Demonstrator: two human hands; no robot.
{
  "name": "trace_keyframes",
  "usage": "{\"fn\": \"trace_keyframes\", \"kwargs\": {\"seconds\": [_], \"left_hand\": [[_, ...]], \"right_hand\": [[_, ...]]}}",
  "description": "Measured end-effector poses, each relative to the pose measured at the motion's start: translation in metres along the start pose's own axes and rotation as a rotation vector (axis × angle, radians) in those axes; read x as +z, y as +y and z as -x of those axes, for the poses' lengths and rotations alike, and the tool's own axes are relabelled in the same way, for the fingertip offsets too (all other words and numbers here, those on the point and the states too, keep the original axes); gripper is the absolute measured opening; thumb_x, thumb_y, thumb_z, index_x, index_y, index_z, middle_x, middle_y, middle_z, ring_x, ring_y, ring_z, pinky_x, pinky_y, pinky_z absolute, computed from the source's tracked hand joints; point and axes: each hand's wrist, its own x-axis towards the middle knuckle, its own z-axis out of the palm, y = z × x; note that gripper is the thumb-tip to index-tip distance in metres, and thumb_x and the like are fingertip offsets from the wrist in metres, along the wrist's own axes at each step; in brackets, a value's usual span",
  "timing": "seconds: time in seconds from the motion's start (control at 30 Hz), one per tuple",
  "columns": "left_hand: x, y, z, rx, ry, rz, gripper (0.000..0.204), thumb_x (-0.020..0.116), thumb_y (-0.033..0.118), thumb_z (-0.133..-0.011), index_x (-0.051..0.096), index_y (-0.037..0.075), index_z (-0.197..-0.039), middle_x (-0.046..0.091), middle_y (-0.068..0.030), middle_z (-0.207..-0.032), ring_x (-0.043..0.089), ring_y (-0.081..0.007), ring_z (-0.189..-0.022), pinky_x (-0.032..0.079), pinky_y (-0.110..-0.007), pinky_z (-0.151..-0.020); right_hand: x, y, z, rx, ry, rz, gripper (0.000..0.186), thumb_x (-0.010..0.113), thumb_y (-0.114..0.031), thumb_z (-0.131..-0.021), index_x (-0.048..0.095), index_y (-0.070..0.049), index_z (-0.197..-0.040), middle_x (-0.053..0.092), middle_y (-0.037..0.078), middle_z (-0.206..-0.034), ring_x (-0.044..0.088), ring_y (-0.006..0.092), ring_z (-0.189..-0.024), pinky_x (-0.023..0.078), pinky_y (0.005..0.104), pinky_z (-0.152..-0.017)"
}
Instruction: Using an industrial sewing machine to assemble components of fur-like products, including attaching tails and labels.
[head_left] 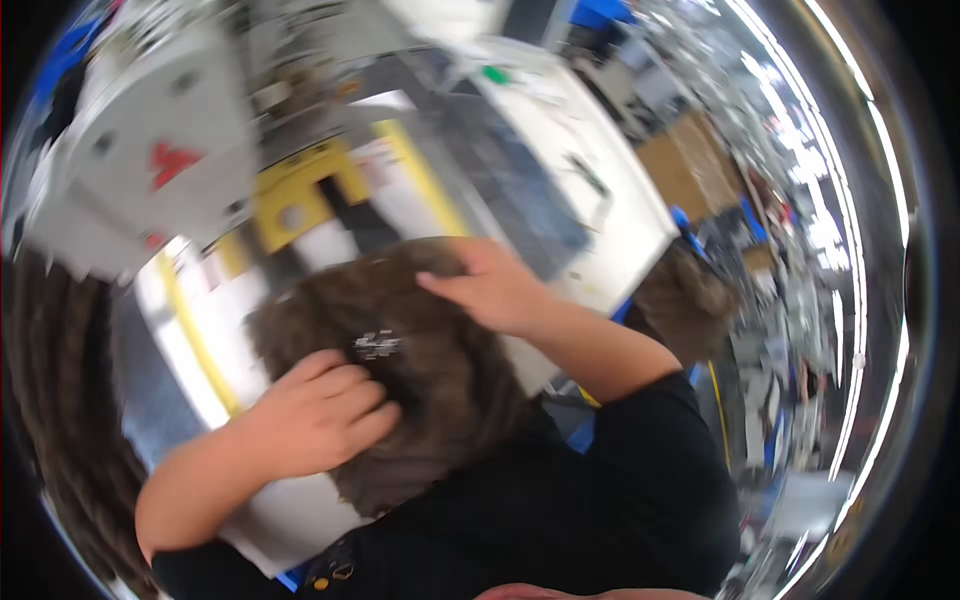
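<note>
A piece of brown plush fabric [440, 370] lies in front of my body, over the near part of the machine's bed. A small silver-white patch [377, 345] shows in its middle; blur hides its details. My left hand [325, 410] rests on the fabric just below that patch, its fingers curled into the pile. At the far right corner, my right hand [495, 285] grips the edge with the thumb on top and the other fingers mostly hidden. The fabric looks slightly rumpled between both hands.
Beyond the fabric is a yellow clamp plate [295, 205], beside a white sewing machine head [165, 150] with a red mark. More brown plush [60, 390] hangs at the left. On the right are a white table [625, 235], a cardboard box [690, 165] and another brown plush piece [685, 300].
</note>
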Motion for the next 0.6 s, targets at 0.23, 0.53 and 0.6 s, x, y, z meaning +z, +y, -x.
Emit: {"fn": "trace_keyframes", "kwargs": {"seconds": [0.23, 0.53, 0.6], "left_hand": [[0.009, 0.008, 0.001, -0.207, 0.099, -0.072, 0.057, 0.074, 0.049, -0.083, 0.066, 0.004, -0.116, 0.061, -0.0165, -0.114, 0.056, -0.0384, -0.102, 0.045, -0.052, -0.092], [0.021, 0.002, 0.007, -0.326, -0.013, -0.142, 0.060, 0.065, 0.054, -0.094, 0.062, 0.000, -0.121, 0.057, -0.0206, -0.124, 0.053, -0.0421, -0.111, 0.044, -0.053, -0.096], [0.022, 0.001, 0.006, -0.340, -0.026, -0.156, 0.061, 0.065, 0.054, -0.094, 0.062, 0.000, -0.121, 0.057, -0.0210, -0.125, 0.052, -0.0428, -0.113, 0.044, -0.053, -0.097]], "right_hand": [[-0.062, -0.019, 0.058, -0.286, 0.513, 0.242, 0.022, 0.066, -0.012, -0.094, 0.066, -0.002, -0.114, 0.070, 0.022, -0.102, 0.068, 0.0393, -0.095, 0.053, 0.0405, -0.084], [-0.254, -0.023, 0.196, -0.179, 1.093, -0.166, 0.022, 0.062, -0.010, -0.100, 0.067, -0.001, -0.119, 0.074, 0.007, -0.104, 0.069, 0.0159, -0.094, 0.057, 0.0331, -0.081], [-0.305, -0.014, 0.239, -0.125, 1.165, -0.106, 0.026, 0.062, -0.013, -0.101, 0.067, -0.001, -0.123, 0.074, 0.008, -0.107, 0.070, 0.0171, -0.095, 0.057, 0.0332, -0.084]]}}
